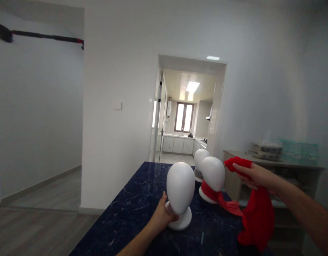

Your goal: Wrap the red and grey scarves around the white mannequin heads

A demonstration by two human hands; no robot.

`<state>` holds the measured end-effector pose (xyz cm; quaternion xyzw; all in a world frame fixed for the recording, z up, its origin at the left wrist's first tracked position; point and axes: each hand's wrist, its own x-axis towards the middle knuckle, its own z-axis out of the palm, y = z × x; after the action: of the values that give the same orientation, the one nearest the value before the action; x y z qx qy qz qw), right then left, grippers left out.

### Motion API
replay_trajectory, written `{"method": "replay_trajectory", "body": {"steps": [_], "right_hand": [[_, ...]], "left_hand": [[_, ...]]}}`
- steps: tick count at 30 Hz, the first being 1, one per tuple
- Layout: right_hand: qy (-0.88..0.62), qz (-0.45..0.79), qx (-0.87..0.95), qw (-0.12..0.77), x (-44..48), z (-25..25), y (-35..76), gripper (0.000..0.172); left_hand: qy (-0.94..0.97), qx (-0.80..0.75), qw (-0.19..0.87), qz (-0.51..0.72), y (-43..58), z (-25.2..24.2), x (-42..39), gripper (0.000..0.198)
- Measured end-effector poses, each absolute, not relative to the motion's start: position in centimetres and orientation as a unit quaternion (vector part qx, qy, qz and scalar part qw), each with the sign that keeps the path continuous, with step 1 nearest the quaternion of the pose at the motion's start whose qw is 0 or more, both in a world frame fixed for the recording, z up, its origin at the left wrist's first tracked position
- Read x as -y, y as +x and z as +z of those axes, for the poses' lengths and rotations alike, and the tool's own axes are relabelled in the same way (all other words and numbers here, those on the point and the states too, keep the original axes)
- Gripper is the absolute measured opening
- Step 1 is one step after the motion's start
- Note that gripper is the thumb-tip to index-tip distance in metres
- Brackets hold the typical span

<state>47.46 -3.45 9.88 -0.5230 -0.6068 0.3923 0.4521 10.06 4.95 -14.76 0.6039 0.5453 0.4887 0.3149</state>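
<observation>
A white mannequin head (181, 183) stands upright at the near part of the dark blue table. My left hand (164, 212) is closed around its neck, just above the round base. In the air to the right, my right hand (246, 172) grips a bright red scarf (258, 217), whose long end hangs down beside the table edge. Behind stands a second white mannequin head (213, 174) with a red scarf (210, 192) around its neck, one end trailing right over the table. Partly hidden behind it is a third white mannequin head (200, 160).
The dark blue marbled table (132, 199) runs away from me. Along the right wall, a shelf unit (233, 154) carries wrapped packages (266, 151). Beyond the table, a doorway opens onto a kitchen (180, 144). Wooden floor (41, 231) lies to the left.
</observation>
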Motion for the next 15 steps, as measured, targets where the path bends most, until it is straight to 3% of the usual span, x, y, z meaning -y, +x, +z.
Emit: {"method": "replay_trajectory", "body": {"steps": [2, 4, 6, 10, 15], "right_hand": [[-0.522, 0.430, 0.598, 0.430, 4.5, 8.6, 46.6, 0.056], [-0.500, 0.467, 0.602, 0.411, 5.1, 7.2, 45.2, 0.064], [-0.478, 0.487, 0.627, 0.377, 5.3, 5.8, 43.6, 0.071], [-0.465, 0.491, 0.677, 0.290, 5.5, 3.7, 39.9, 0.068], [-0.382, 0.460, 0.775, 0.205, 6.9, 3.4, 36.3, 0.045]], "left_hand": [[0.612, -0.576, 0.311, 0.445, 7.5, -12.6, -4.1, 0.095], [0.642, -0.581, 0.258, 0.429, 5.6, -8.8, -2.6, 0.056], [0.670, -0.538, 0.258, 0.442, 5.3, -4.4, -0.4, 0.040], [0.664, -0.377, 0.528, 0.372, 8.5, 2.0, 4.7, 0.062], [0.609, -0.257, 0.681, 0.316, 12.8, 0.9, 6.8, 0.067]]}}
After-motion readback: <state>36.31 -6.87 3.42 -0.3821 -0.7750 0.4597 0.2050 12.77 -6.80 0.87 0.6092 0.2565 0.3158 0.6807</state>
